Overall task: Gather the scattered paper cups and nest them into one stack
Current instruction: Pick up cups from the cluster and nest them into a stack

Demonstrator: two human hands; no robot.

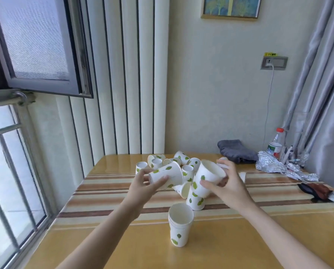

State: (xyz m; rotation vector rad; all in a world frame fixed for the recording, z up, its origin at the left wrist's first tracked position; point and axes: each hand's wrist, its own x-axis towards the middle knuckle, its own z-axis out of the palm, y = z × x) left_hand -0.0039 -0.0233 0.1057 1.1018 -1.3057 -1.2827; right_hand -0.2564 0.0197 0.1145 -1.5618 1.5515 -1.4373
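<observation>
Both hands are up in the middle of the frame, each clasping a paper cup lifted from the heap. The left hand [142,184] grips a leaf-printed cup [166,176] by its base end, thumb on the near side and fingers behind, the cup lying nearly sideways with its mouth pointing right. The right hand [227,183] wraps a second cup [206,177] around its lower wall, tilted so the open mouth faces up and to the right. Held this way the two look poised to be slid one into the other — though the mouths are not yet lined up, so one cup probably needs turning first.

The stack [180,224] stands upright at lower centre on the bare yellow part of the table [239,239], close to the person, several rims showing nested at its top; it sits apart from the heap, likely so new cups can be dropped in without knocking the rest.

Behind the hands the loose cups [181,162] lie jumbled on the striped cloth, some upright, some on their sides, one upside down just below the right hand — most of the job remains.
</observation>
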